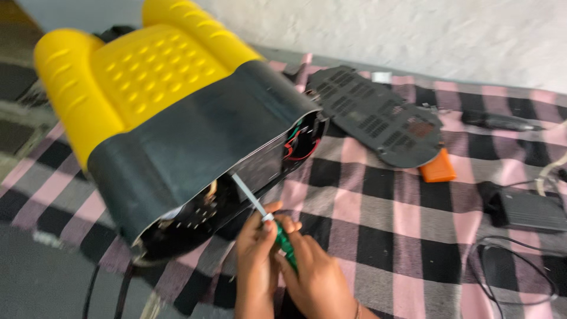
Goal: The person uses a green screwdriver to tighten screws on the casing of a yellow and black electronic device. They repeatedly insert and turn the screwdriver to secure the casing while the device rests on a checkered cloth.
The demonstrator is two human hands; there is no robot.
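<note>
A large yellow and black machine (177,112) lies tilted on a checked cloth, its open underside facing me with red and black wires (301,145) showing. A screwdriver (251,198) with a silver shaft and green handle points up into that opening. My left hand (257,260) pinches it where the shaft meets the handle. My right hand (316,274) wraps around the green handle just below. The two hands touch each other.
A black vented cover plate (378,115) lies on the pink, black and grey checked cloth (378,224) to the right, with an orange block (438,167) at its edge. A black power adapter (525,210) with cable (520,277) sits far right. A white wall runs behind.
</note>
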